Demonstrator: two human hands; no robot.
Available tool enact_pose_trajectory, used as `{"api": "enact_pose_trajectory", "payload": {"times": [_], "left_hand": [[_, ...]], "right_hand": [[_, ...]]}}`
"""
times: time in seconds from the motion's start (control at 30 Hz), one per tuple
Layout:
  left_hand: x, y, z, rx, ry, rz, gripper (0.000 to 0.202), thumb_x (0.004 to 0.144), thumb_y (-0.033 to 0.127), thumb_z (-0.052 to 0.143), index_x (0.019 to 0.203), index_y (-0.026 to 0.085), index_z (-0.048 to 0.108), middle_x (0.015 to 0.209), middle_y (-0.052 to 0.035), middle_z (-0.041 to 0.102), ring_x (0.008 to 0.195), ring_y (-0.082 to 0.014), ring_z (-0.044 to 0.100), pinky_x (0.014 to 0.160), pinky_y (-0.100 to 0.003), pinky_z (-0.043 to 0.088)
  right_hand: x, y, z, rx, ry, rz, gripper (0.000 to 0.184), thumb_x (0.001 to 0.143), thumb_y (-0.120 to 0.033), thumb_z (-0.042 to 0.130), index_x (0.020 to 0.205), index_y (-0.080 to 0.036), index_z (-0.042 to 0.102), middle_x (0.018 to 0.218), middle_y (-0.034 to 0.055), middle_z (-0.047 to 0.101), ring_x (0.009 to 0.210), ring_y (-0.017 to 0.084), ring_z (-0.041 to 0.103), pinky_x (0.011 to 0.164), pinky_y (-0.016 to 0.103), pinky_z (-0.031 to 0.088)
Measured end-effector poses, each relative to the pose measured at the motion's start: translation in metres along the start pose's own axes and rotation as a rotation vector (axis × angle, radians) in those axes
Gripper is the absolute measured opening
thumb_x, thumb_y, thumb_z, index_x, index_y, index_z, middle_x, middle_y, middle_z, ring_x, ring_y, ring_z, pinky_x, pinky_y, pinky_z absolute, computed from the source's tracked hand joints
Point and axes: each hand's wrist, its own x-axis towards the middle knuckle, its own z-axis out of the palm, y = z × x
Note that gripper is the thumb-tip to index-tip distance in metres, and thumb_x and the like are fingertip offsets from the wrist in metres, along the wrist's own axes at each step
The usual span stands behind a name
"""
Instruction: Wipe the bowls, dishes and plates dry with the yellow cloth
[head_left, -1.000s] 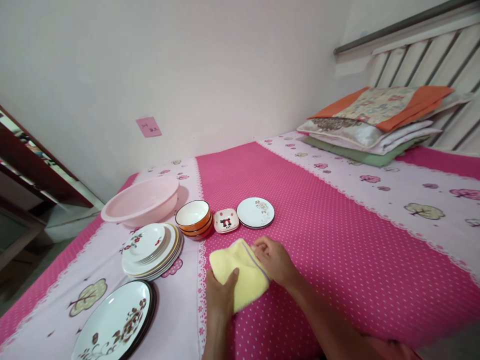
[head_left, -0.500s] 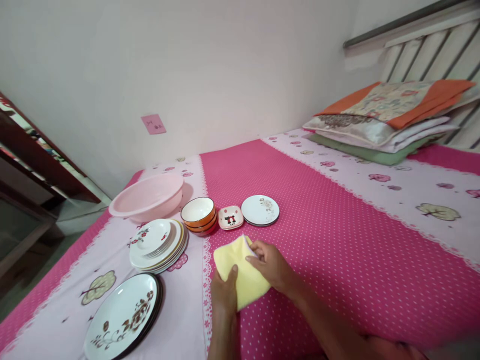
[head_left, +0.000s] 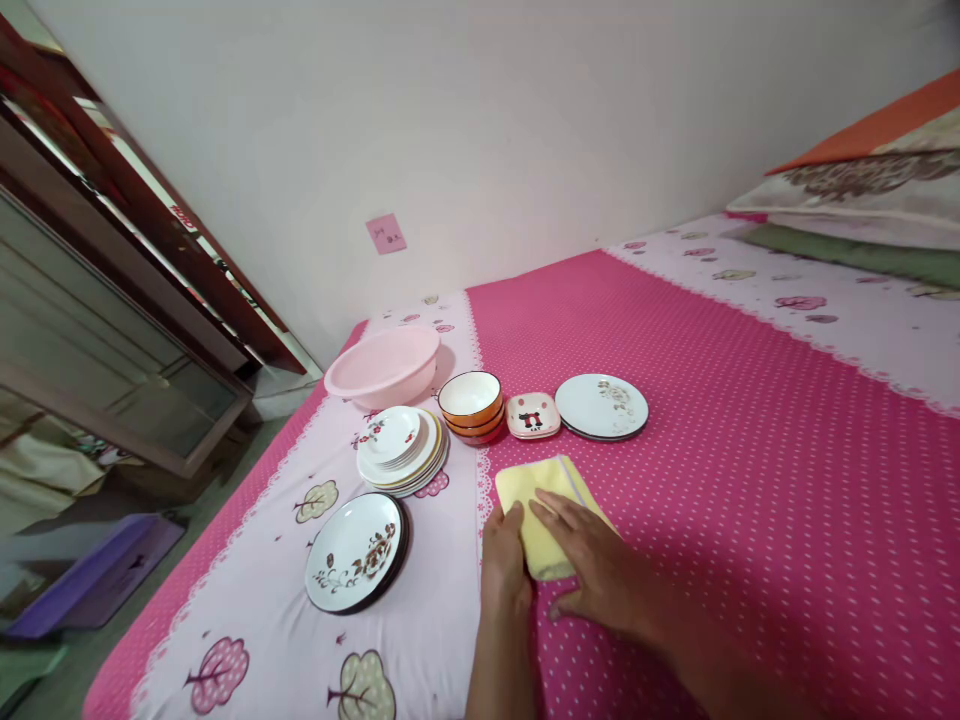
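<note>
A folded yellow cloth (head_left: 541, 497) lies on the pink dotted bedspread (head_left: 712, 420). My left hand (head_left: 504, 562) rests at its near left edge, thumb on the cloth, holding it down. Flat on the cloth's near right part lies my right hand (head_left: 600, 566), fingers stretched out. Beyond the cloth stand stacked orange bowls (head_left: 471, 405), a small square cat dish (head_left: 532, 416) and a round white plate (head_left: 601, 406).
A pink basin (head_left: 383, 364) sits at the back left. A stack of white plates (head_left: 400, 463) and a dark-rimmed floral plate (head_left: 356, 551) lie left of the cloth. Pillows (head_left: 862, 190) are piled at far right. Wooden furniture (head_left: 112, 330) stands left of the bed.
The view has swung left and down. My right hand has gone from pinching the cloth's far corner to lying flat on it; the left hand stays at its near edge.
</note>
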Motion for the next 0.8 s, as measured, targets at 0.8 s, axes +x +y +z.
{"api": "enact_pose_trajectory", "payload": {"times": [0.8], "left_hand": [[0.006,0.167,-0.249,1.016,0.809,0.209,0.033,0.065,0.051,0.071,0.082,0.023,0.065,0.082,-0.0103,0.076,0.099,-0.0398,0.072,0.091,-0.049,0.056]], "right_hand": [[0.024,-0.014,0.001,0.058,0.216,0.264,0.057,0.082,-0.012,0.075,0.136,-0.021,0.058,0.127,0.0125,0.071,0.118,0.032,0.062,0.1,0.041,0.043]]}}
